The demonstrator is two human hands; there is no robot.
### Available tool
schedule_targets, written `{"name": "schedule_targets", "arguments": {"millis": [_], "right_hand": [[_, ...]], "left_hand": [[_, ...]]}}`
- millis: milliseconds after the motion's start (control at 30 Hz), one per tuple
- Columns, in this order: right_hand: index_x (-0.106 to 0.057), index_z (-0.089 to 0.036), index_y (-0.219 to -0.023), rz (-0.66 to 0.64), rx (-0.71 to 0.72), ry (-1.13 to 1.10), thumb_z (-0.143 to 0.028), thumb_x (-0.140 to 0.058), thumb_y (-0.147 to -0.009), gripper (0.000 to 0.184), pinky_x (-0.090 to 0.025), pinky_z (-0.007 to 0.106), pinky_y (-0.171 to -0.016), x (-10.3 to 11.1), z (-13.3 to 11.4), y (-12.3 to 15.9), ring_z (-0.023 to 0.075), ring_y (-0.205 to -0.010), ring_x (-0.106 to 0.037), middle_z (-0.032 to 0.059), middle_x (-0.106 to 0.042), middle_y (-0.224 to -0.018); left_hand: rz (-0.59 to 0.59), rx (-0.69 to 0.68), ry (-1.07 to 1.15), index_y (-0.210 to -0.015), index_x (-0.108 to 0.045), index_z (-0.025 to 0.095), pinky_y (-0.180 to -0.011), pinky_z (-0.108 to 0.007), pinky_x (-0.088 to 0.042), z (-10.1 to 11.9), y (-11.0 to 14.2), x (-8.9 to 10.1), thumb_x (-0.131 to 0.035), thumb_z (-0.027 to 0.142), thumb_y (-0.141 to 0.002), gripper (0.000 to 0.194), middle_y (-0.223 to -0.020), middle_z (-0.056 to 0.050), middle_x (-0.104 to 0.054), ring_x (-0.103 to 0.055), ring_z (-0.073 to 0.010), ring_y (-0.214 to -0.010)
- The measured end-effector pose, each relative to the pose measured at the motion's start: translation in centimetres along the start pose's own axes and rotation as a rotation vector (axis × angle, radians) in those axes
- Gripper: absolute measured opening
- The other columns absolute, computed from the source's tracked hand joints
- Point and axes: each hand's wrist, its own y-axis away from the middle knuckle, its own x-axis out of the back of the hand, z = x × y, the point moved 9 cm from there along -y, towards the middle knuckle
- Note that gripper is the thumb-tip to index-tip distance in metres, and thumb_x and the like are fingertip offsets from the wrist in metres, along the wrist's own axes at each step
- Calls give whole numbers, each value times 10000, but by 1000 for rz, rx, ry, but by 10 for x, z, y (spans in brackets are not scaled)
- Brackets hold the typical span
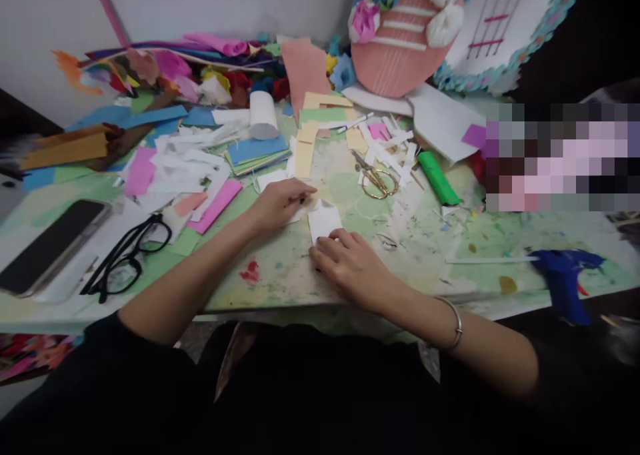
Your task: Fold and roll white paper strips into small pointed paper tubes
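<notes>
A small white piece of paper (pixel 324 220) lies on the table in front of me, its far edge creased. My right hand (pixel 350 265) is on its near end, fingers curled over the paper and pressing it. Just beyond the paper's far left corner is my left hand (pixel 281 205), its fingers drawn together; whatever they pinch, if anything, is hidden. Gold-handled scissors (pixel 379 181) lie past the paper to the right. Left of my left hand sits a pink paper strip (pixel 216 206), with a stack of coloured paper (pixel 257 153) behind it.
Black glasses (pixel 127 258) and a phone (pixel 53 245) lie at left. A blue glue gun (pixel 565 275) rests at the right edge, near a green roll (pixel 439 178). A white paper cylinder (pixel 263 115), paper scraps and paper flowers fill the back. A decorated pink board (pixel 400 61) leans behind.
</notes>
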Motion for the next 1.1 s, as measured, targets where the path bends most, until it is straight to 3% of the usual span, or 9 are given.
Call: {"name": "schedule_targets", "arguments": {"millis": [200,333,467,700,833,900,967,1033,1100], "right_hand": [[-574,-103,-1156,49,-52,-18,-131,-493,-889,280,-366,365,-731,1,12,-5,263,-907,-468,128,-622,-945],[-605,-128,-961,125,-222,-259,-232,-585,-853,150,-402,363,-788,-6,34,-2,250,-931,-472,127,-601,-985],[-602,-170,-827,137,-187,-429,-186,-577,-867,49,-420,362,-828,-6,43,-4,222,-936,-501,93,-611,-945],[-617,-172,-837,101,-79,-387,-162,-596,-872,42,-449,379,-859,32,78,-12,224,-981,-550,99,-638,-969],[-628,-188,-830,151,-53,-438,-214,-607,-875,57,-460,381,-848,53,108,-19,199,-959,-576,77,-639,-992],[-629,-190,-812,215,-92,-599,-260,-625,-863,87,-477,353,-809,60,128,-22,177,-920,-586,66,-635,-990],[-627,-189,-792,296,-195,-864,-306,-676,-819,130,-489,322,-761,59,152,-23,158,-879,-591,55,-635,-966],[-623,-191,-779,373,-335,-1178,-339,-742,-749,192,-495,305,-736,46,175,-20,142,-824,-592,34,-641,-903],[-614,-200,-773,417,-467,-1473,-349,-786,-691,242,-502,289,-704,24,188,-15,115,-721,-578,-5,-631,-803]], "left_hand": [[-138,-56,221,-989,-723,161,-939,-313,-432,-7,-35,-25,-454,261,-898,301,-1029,-87,-689,-604,-178,-997],[-116,-71,227,-944,-739,187,-955,-350,-405,-4,-33,-24,-464,268,-893,292,-999,-76,-677,-579,-190,-993],[-100,-80,267,-898,-746,201,-943,-340,-412,-2,-29,-24,-574,237,-810,196,-973,-55,-685,-598,-183,-969],[55,29,352,-748,-693,154,-719,-261,-446,-10,-29,-24,-608,188,-747,91,-820,-41,-642,-582,-146,-766],[160,92,453,-899,-625,143,-684,-261,-454,-19,-23,-13,-513,385,-880,267,-871,-58,-634,-585,-151,-771],[152,67,523,-1037,-576,151,-720,-270,-483,-19,-21,-10,-491,541,-875,432,-1040,-100,-632,-618,-176,-888],[109,24,573,-1167,-520,158,-768,-287,-503,-15,-20,-12,-643,620,-738,642,-1183,-135,-597,-621,-208,-991],[87,39,594,-1260,-464,156,-797,-304,-506,-13,-20,-15,-801,535,-605,828,-1211,-149,-588,-611,-227,-1025],[96,125,625,-1266,-467,145,-779,-305,-508,-16,-19,-20,-818,429,-624,785,-1154,-141,-618,-621,-220,-992]]}}
